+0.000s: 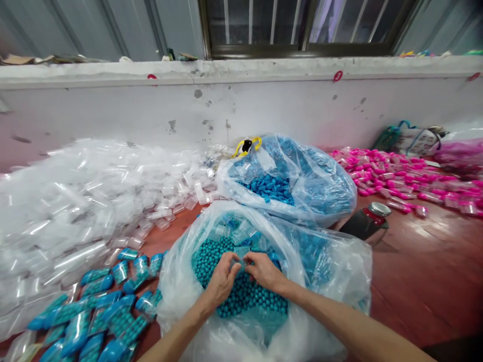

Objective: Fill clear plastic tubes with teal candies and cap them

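Note:
A large clear plastic bag [177, 281] stands open in front of me, holding many small teal balls [249, 296], with clear containers and blue pieces among them. Over the balls, my left hand [224, 276] and my right hand [262, 270] face each other with fingertips curled inward. Between them is a small clear container [242, 252], which both hands grip. Its lower part is hard to make out behind the fingers. To the left lie several filled tubes [97, 286] with teal balls inside and blue caps.
Clear empty containers [94, 201] are heaped at the left. Behind the open bag sits another bag [320, 186] with blue caps. Pink-capped containers [396, 176] and a metal-lidded jar [378, 210] are at the right, before a wall [264, 105].

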A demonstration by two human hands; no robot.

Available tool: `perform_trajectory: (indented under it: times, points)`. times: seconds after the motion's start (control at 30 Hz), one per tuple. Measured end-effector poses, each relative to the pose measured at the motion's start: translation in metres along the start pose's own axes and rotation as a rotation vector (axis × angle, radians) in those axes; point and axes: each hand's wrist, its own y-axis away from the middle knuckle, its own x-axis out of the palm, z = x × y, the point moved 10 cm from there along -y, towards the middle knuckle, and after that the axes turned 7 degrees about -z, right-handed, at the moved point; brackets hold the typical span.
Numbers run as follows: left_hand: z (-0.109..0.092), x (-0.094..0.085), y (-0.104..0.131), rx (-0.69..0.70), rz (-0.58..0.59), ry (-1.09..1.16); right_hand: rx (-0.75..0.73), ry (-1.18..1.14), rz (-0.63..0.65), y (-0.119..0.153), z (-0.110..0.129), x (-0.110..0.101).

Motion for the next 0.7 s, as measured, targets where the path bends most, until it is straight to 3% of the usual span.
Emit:
perform_trajectory:
  times: [0.1,0.23,0.37,0.47,0.6,0.7]
  points:
    - [0.001,0.011,0.008,0.009,0.078,-0.093,-0.036,0.078,0.033,0.008,0.006,0.008]
    - [0.016,0.023,0.018,-0.087,0.175,-0.229,-0.187,0.491,0.075,0.016,0.016,0.015]
    - [0.021,0.03,0.024,-0.084,0.253,-0.381,-0.271,0.752,0.039,0.003,0.024,0.007]
    - [0.018,0.027,0.025,-0.027,0.21,-0.498,-0.272,0.774,-0.012,-0.016,0.026,-0.001]
    - [0.006,0.021,0.022,0.104,0.077,-0.61,-0.313,0.75,0.032,-0.025,0.022,0.008]
    - [0.0,0.027,0.021,0.167,0.123,-0.527,-0.371,0.67,0.088,-0.016,0.023,0.019]
